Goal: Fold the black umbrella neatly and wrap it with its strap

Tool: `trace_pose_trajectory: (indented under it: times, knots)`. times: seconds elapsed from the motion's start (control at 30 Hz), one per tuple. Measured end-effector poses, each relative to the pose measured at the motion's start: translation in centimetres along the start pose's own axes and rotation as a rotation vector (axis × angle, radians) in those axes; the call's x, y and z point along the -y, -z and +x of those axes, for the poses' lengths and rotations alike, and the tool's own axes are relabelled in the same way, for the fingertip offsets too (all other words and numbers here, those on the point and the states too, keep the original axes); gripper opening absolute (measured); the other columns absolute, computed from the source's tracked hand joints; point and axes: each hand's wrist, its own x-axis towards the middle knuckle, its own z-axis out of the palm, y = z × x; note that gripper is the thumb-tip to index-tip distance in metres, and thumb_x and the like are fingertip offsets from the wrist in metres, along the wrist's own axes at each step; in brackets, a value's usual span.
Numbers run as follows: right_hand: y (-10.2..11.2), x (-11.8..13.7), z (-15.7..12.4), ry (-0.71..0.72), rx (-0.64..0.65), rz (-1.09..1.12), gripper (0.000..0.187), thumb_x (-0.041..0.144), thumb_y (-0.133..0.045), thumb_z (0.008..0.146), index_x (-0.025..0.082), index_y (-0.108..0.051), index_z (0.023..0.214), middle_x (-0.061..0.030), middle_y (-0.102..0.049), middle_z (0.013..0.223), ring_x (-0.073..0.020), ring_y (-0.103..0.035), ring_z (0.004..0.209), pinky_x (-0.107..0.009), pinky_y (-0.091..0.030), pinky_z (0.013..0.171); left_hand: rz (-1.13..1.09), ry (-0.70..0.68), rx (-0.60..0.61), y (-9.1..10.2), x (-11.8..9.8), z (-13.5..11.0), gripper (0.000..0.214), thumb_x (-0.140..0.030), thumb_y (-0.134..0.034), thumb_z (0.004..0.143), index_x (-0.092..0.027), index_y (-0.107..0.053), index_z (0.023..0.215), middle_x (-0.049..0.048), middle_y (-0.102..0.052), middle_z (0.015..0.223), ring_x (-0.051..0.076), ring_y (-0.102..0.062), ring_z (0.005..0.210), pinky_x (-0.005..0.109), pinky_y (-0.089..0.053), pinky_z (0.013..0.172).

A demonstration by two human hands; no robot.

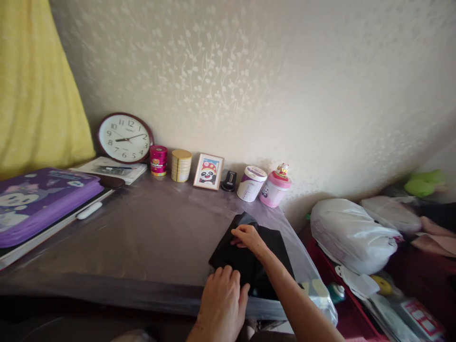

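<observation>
A flat black bag (272, 247) lies near the right front corner of the table; whether it is cloth or plastic I cannot tell. My right hand (248, 238) is over its far part, thumb and fingers closed in a pinch on the black material. Nearer to me, my left hand (223, 297) is at the bag's near left edge by the table's front. Its fingers are bent over the black material and the thumb points right; the fingertips are partly hidden.
The table (149, 228) has a clear plastic cover. Along the wall stand a clock (124, 135), a magenta tin (158, 161), a yellow canister (181, 166), a panda picture frame (208, 172), a white tub (251, 184) and a pink jar (274, 190). A purple case (50, 199) lies left; a white bag (349, 232) sits right.
</observation>
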Motion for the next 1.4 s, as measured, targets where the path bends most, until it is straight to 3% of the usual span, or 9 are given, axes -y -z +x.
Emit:
trace_pose_trajectory:
  times: [0.1,0.2,0.4,0.57,0.67,0.77,1.1,1.3,1.4]
  knots:
    - [-0.1,-0.6,0.3,0.047,-0.009,-0.071,0.013,0.024,-0.055,0.078,0.015,-0.055,0.069,-0.0006,-0.065,0.058,-0.0119,-0.067,0.061,-0.014,-0.045,0.047,-0.093,-0.138,-0.150,0.3,-0.5,0.4,0.023,-0.021,-0.039,0.087,-0.020,-0.063,0.089,0.0051,-0.062,0.096,0.022,-0.058,0.092,0.040,-0.047,0.083]
    - [-0.1,-0.9,0.4,0.097,-0.017,-0.128,0.015,0.026,-0.055,0.078,0.015,-0.058,0.070,-0.0020,-0.067,0.063,-0.0117,-0.067,0.062,-0.014,-0.045,0.048,-0.120,-0.256,-0.221,-1.3,-0.3,1.3,0.023,-0.018,-0.045,0.083,-0.021,-0.063,0.097,0.0042,-0.062,0.109,0.022,-0.051,0.112,0.043,-0.039,0.099]
    - [-0.2,-0.8,-0.3,0.178,0.012,-0.209,0.019,0.027,-0.049,0.080,0.015,-0.063,0.075,-0.0029,-0.069,0.069,-0.0116,-0.065,0.064,-0.017,-0.046,0.051,0.037,-0.196,-0.224,-5.7,0.9,2.2,0.040,-0.023,-0.044,0.083,-0.014,-0.054,0.122,0.0092,-0.051,0.132,0.025,-0.046,0.122,0.045,-0.041,0.100]
    - [0.2,-0.5,-2.6,0.544,-0.009,-0.501,0.020,0.025,-0.049,0.083,0.019,-0.066,0.076,-0.0006,-0.069,0.074,-0.0126,-0.062,0.071,-0.022,-0.047,0.067,0.095,-0.141,-0.234,-7.0,1.0,1.8,0.042,-0.021,-0.042,0.084,-0.013,-0.051,0.125,0.0125,-0.050,0.132,0.026,-0.046,0.122,0.043,-0.043,0.098]
    - [0.7,-1.0,-3.3,0.787,-0.013,-0.677,0.019,0.022,-0.050,0.084,0.020,-0.068,0.080,-0.0023,-0.070,0.086,-0.0161,-0.060,0.089,-0.027,-0.044,0.084,0.105,-0.138,-0.252,-7.3,0.9,1.6,0.040,-0.018,-0.041,0.084,-0.013,-0.053,0.123,0.0147,-0.051,0.130,0.026,-0.047,0.121,0.044,-0.044,0.097]
    - [1.3,-2.1,-2.6,0.908,0.015,-0.741,0.020,0.022,-0.049,0.086,0.020,-0.068,0.088,-0.0042,-0.069,0.097,-0.0182,-0.056,0.106,-0.032,-0.038,0.097,0.114,-0.168,-0.287,-7.5,0.9,1.4,0.041,-0.016,-0.040,0.085,-0.014,-0.051,0.124,0.0138,-0.051,0.131,0.026,-0.047,0.121,0.043,-0.045,0.095]
    - [3.2,-3.2,2.8,0.789,-0.089,-0.874,0.026,0.026,-0.043,0.091,0.022,-0.065,0.104,-0.0047,-0.065,0.113,-0.0191,-0.049,0.119,-0.044,-0.024,0.106,0.138,-0.178,-0.310,-8.0,1.1,1.3,0.042,-0.019,-0.039,0.087,-0.015,-0.047,0.128,0.0139,-0.043,0.138,0.026,-0.042,0.125,0.042,-0.045,0.095]
    - [4.6,-2.9,3.2,0.619,-0.414,-0.865,0.031,0.023,-0.042,0.090,0.018,-0.058,0.116,-0.0115,-0.057,0.124,-0.0234,-0.047,0.120,-0.043,-0.029,0.103,0.127,-0.163,-0.301,-8.1,1.2,1.2,0.043,-0.017,-0.039,0.086,-0.017,-0.046,0.129,0.0125,-0.042,0.139,0.025,-0.041,0.126,0.041,-0.044,0.096]
    - [4.5,-3.1,2.3,0.769,-0.245,-0.800,0.029,0.027,-0.041,0.091,0.021,-0.061,0.111,-0.0072,-0.062,0.117,-0.0193,-0.051,0.115,-0.037,-0.033,0.102,0.129,-0.155,-0.301,-8.2,1.2,1.2,0.045,-0.014,-0.037,0.085,-0.017,-0.045,0.129,0.0120,-0.041,0.140,0.025,-0.041,0.126,0.041,-0.043,0.096]
